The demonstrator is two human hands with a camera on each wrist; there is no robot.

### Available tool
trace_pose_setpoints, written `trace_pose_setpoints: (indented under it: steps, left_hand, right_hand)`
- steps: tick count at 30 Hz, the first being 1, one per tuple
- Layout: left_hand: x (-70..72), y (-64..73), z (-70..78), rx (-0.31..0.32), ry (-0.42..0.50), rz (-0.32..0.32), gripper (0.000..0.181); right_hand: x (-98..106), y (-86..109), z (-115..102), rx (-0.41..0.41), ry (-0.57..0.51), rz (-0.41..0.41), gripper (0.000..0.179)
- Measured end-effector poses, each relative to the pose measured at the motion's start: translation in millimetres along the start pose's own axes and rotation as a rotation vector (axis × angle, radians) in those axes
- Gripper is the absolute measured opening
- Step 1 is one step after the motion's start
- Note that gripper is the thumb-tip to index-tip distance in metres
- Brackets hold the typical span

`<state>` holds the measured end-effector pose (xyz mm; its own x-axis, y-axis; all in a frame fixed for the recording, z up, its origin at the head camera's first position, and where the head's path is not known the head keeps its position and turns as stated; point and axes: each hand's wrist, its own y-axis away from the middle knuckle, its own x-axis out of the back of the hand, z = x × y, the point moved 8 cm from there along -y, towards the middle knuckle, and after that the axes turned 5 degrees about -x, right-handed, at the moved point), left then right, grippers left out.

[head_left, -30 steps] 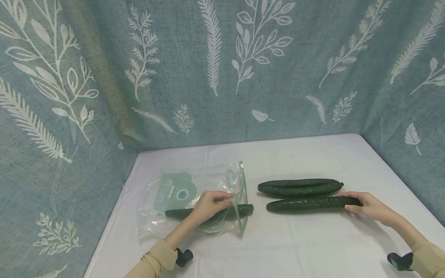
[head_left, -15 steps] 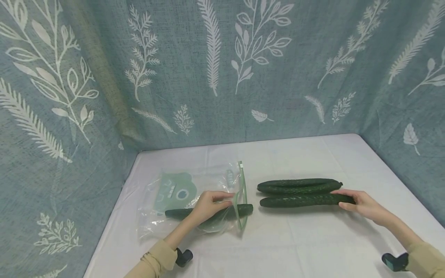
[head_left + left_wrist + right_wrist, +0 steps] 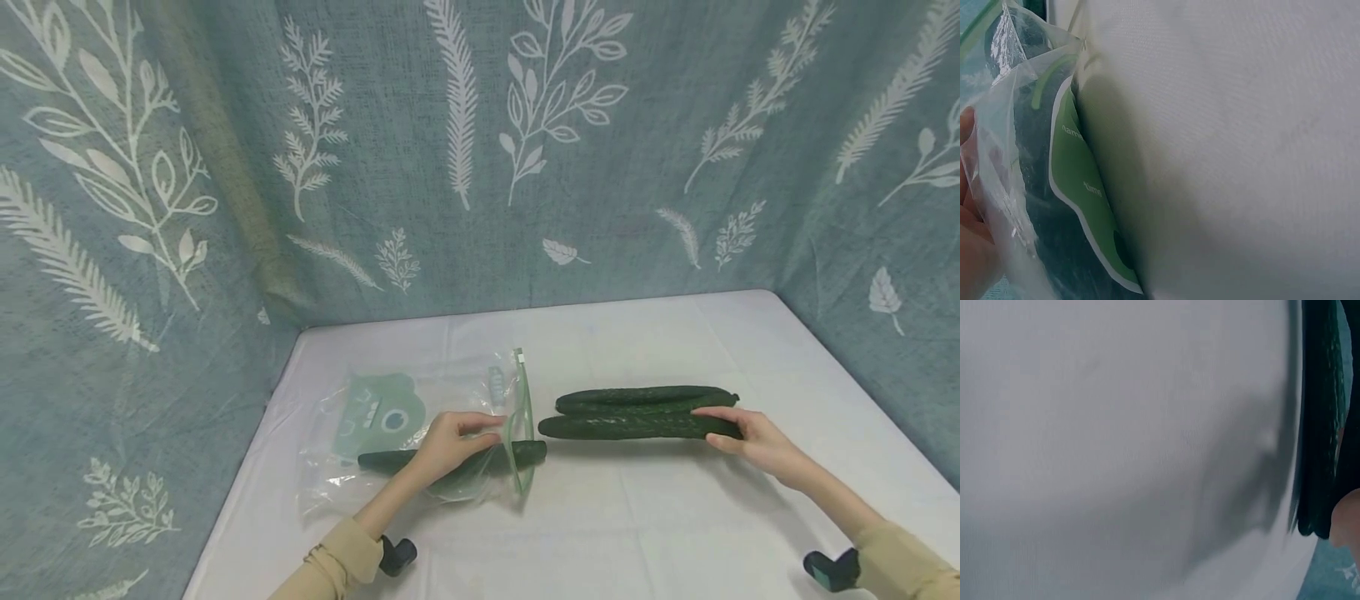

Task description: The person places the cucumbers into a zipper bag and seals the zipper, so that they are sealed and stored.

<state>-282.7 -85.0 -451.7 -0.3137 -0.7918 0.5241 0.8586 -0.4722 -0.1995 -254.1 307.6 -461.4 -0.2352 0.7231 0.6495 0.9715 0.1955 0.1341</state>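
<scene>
In the head view, a clear zip bag (image 3: 480,375) with a green cartoon print lies flat on the left, its green-edged mouth facing right. My left hand (image 3: 453,446) pinches the upper layer of plastic near that mouth. One cucumber (image 3: 529,452) lies inside the bag, its right end poking out of the opening. My right hand (image 3: 757,446) grips another long cucumber (image 3: 622,428) by its right end, thumb in front and fingers behind; its left tip is close to the bag's mouth. The left wrist view shows the bagged cucumber (image 3: 1038,162) through the plastic, beside my fingers.
Two more cucumbers (image 3: 645,393) lie side by side just behind the held one. A white cloth covers the table (image 3: 600,525). Blue-green curtains (image 3: 480,250) with white leaf patterns close off the back and sides. Dark wrist cameras (image 3: 397,556) hang below both sleeves.
My right hand has moved left, carrying the cucumber leftward and slightly back, so its left tip has come close to the bag's mouth. The left hand and the bag have stayed in place.
</scene>
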Motion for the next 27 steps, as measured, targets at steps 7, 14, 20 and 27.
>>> trace_pose_setpoints:
  steps: [7, 14, 20, 27]
  left_hand:
    - [0.9, 0.6, -1.4, 0.009, -0.012, 0.011, 0.028]
    - [0.2, 0.1, -1.2, -0.006, -0.006, 0.008, 0.028]
    - [0.9, 0.1, -2.0, 0.011, 0.013, 0.006, 0.028]
    - [3.7, 0.8, -0.2, 0.016, 0.028, 0.022, 0.029]
  right_hand:
    - [-9.2, -3.5, -11.1, 0.016, 0.017, 0.025, 0.046]
    - [-21.8, -8.0, -20.3, 0.018, 0.006, 0.013, 0.048]
    - [-31.8, -14.1, -28.5, 0.002, -0.003, 0.025, 0.047]
    - [-43.7, -22.2, -42.0, 0.000, -0.026, 0.036, 0.046]
